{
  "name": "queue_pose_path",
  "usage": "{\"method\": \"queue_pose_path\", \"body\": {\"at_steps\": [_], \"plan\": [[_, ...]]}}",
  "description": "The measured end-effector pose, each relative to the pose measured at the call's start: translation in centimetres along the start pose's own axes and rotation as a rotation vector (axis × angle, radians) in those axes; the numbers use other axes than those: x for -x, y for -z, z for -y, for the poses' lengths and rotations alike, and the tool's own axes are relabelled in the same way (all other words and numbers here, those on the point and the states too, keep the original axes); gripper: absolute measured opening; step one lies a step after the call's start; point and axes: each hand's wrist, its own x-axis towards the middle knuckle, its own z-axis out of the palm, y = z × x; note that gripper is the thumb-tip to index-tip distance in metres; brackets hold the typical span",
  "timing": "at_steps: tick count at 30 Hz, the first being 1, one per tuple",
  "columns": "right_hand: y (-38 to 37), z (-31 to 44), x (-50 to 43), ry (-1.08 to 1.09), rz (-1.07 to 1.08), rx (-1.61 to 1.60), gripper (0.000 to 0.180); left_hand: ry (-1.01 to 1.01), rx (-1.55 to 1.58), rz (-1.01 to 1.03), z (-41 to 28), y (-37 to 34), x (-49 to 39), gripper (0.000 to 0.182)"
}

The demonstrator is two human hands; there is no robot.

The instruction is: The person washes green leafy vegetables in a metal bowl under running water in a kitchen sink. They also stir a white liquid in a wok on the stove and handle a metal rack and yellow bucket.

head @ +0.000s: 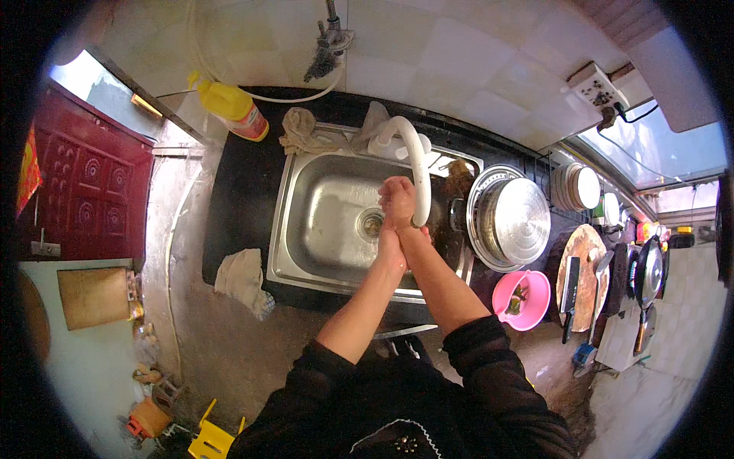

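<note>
My left hand [392, 250] is wrapped around my right wrist from beneath, its fingertips showing on the far side. Loosely bent fingers top my right hand [398, 194], with no object visible in it; how far they close is hard to make out. Both hands are over the stainless steel sink [327, 229], right of its drain [370, 225]. A white curved faucet spout [423, 178] comes down just beside my right hand, its outlet close to the wrist. The skin looks wet.
Right of the sink sit a metal pot [520, 221] and a pink basket [536, 298] with something green inside. Beyond are a round cutting board [582, 252] and a cleaver [570, 287]. Cloths [242, 278] and a yellow bottle [229, 109] lie to the left.
</note>
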Motion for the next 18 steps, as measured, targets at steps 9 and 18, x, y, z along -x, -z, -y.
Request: {"method": "queue_pose_path", "body": {"at_steps": [9, 18], "plan": [[4.6, 2.3, 2.8, 0.789, 0.530, 0.568, 0.019, -0.946, -1.804, 0.197, -1.3, 6.0, -12.4, 0.040], [2.2, 3.2, 10.2, 1.048, 0.701, 1.031, 0.023, -0.997, -2.415, 0.028, -3.8, 1.3, -10.5, 0.038]]}}
